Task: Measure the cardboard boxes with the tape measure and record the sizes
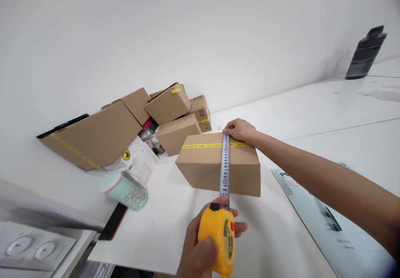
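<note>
My left hand (200, 236) is closed around a yellow tape measure (220, 238) at the bottom middle. The metal blade (224, 165) stretches from its case across a brown cardboard box (203, 174) that lies on the white table. Up at the box's far top edge, my right hand (240, 128) pinches the blade's end against the cardboard. The blade crosses the box top and passes in front of its near side, over a strip of yellow printed tape (200, 146). Its very tip is hidden by my right fingers.
Several cardboard boxes (168, 107) are piled against the wall at the left. Nearer stand a white carton (140, 163) and a mint cup (126, 190) with a pink-rimmed lid. A pale blue printed sheet (331, 224) lies right, and a dark bottle (365, 55) stands far right.
</note>
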Demonstrator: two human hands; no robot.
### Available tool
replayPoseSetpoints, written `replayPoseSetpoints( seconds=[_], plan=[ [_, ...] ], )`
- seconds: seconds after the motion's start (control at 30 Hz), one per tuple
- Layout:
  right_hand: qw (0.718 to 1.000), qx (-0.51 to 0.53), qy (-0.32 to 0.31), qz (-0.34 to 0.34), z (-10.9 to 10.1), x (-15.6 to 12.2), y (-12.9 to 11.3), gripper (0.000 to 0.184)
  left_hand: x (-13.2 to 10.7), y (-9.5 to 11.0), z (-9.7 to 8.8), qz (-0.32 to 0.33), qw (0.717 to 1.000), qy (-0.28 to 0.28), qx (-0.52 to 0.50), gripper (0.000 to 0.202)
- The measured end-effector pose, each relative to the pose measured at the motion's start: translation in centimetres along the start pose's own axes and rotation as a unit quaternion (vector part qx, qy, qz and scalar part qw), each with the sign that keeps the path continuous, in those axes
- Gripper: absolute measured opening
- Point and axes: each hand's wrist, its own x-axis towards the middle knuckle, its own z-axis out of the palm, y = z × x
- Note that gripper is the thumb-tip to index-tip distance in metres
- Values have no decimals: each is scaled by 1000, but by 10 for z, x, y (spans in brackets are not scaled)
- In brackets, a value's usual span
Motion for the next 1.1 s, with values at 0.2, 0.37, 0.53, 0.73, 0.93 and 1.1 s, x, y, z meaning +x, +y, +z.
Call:
replayPoseSetpoints(
  seconds=[0.2, 0.37, 0.53, 0.73, 0.93, 1.1],
  plan=[
    [1000, 6, -5, -3, 0, -4, -1, 17, -19, 8, 27, -30, 997, 73, -21, 69],
    [1000, 8, -8, -2, -1, -5, -2, 14, -11, 5, 21, -24, 997, 61, -38, 71],
    [1000, -2, -6, 2, -1, -5, -2, 13, 21, 4, 16, 1, 997, 47, -53, 65],
    [1000, -4, -9, -5, 0, -6, -3, 16, 53, 4, 16, 35, 994, 67, -73, 46],
    [1000, 7, -13, -5, -1, -7, -4, 14, 51, 1, 17, 42, 993, 83, -68, 45],
    [999, 29, -12, -9, 0, -6, -2, 10, 52, 1, 18, 36, 995, 77, -60, 45]
  ],
)
